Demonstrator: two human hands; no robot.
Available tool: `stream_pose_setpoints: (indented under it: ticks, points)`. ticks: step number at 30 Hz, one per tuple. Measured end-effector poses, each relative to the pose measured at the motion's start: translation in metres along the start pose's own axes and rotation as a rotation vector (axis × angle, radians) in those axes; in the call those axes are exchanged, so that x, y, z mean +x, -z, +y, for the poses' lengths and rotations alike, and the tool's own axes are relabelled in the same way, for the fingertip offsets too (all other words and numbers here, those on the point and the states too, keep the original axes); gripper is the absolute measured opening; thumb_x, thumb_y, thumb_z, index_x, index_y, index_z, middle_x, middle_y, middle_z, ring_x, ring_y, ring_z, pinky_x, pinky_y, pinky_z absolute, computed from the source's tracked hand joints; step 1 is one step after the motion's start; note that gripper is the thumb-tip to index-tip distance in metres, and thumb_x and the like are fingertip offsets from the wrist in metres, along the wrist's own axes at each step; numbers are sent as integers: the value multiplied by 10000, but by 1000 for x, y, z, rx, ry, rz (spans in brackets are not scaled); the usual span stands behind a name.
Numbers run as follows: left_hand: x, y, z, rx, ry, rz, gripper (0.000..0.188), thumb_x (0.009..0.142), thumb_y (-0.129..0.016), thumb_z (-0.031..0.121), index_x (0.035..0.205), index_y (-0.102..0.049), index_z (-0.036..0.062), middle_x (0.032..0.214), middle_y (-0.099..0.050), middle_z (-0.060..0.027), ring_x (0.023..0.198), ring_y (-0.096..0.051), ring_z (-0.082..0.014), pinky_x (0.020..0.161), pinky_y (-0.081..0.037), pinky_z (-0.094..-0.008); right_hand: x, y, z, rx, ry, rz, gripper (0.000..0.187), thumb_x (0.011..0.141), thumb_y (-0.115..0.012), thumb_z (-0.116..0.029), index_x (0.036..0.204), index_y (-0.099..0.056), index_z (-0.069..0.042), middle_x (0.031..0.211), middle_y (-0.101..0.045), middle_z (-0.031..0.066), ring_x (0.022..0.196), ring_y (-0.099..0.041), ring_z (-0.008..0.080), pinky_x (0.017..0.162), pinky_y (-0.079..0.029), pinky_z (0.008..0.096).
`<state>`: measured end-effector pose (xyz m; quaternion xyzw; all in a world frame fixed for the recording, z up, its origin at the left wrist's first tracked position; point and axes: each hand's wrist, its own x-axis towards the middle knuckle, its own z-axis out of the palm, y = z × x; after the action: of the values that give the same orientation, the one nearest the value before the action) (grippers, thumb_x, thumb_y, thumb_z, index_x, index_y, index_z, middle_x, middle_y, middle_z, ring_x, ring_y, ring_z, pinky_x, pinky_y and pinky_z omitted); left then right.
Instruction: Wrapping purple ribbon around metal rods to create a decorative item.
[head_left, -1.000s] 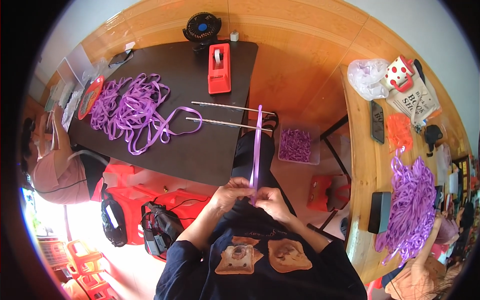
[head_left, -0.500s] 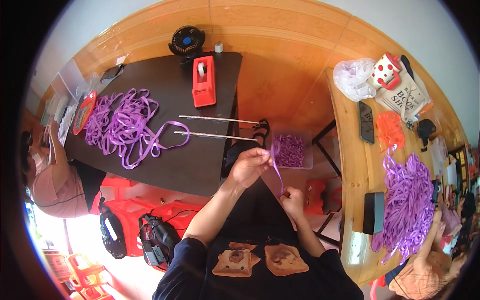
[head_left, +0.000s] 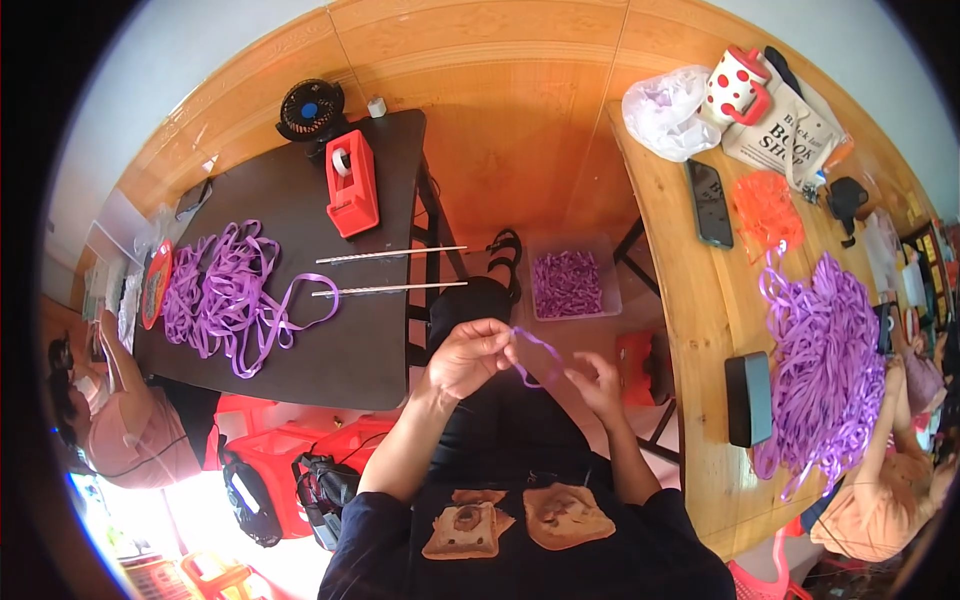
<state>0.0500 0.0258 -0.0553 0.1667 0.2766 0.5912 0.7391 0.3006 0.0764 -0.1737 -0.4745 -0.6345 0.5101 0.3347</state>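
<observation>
A short purple ribbon [head_left: 543, 345] hangs in a loose curve between my hands, above my lap. My left hand [head_left: 472, 358] pinches one end of it between thumb and fingers. My right hand [head_left: 598, 388] is just to the right of the ribbon, thumb and fingers apart, with nothing visible in its grasp. On the dark table to the left lies a tangled heap of purple ribbon [head_left: 215, 290], one loop reaching toward two thin metal rods [head_left: 390, 289] that jut past the table's edge. A clear plastic bin [head_left: 612, 300] on the floor holds many short purple ribbon pieces [head_left: 567, 284].
The dark table [head_left: 370, 345] also carries a red tape dispenser [head_left: 352, 185] and a black fan [head_left: 310, 110]. On the wooden table [head_left: 705, 400] are a phone [head_left: 710, 205], a dark box [head_left: 748, 400], a spotted mug [head_left: 735, 88] and a large purple ribbon pile [head_left: 825, 370]. Other people sit at both sides.
The ribbon has gone from stretched between both hands to a slack curve. My right hand has opened and moved up. The view has shifted.
</observation>
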Motion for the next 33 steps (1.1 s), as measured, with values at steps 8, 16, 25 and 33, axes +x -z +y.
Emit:
stream_pose_setpoints:
  ticks: [8,16,25,33]
  points:
    - [-30,-21,-9,-53,113,49,115,883,-611,104,882,-604,-11,800,-615,-111,762,-594,-203,696,-457,-278,27,-25,-120,468,360,-449,272,787,-659,49,1054,-616,26,987,-608,87,925,-594,178,808,-472,286]
    - [-53,-21,-6,70,159,83,151,882,-627,116,912,-615,-32,757,-608,-86,710,-579,-181,639,-419,-250,22,-22,-157,192,660,-476,138,761,-657,62,894,-652,27,755,-607,79,686,-587,174,628,-443,280]
    - [-71,-32,10,294,161,27,141,862,-650,78,854,-666,-61,665,-573,-48,639,-532,-116,572,-398,-226,15,-19,-187,-20,928,-541,189,691,-693,-17,876,-653,-23,746,-602,39,644,-549,180,622,-365,319]
    - [-85,-59,6,1797,-1011,74,203,672,-612,-51,874,-630,-41,704,-527,-112,638,-519,-286,581,-469,-332,7,-23,-191,-215,893,-482,131,699,-665,34,823,-642,-4,714,-569,59,628,-542,200,604,-380,323]
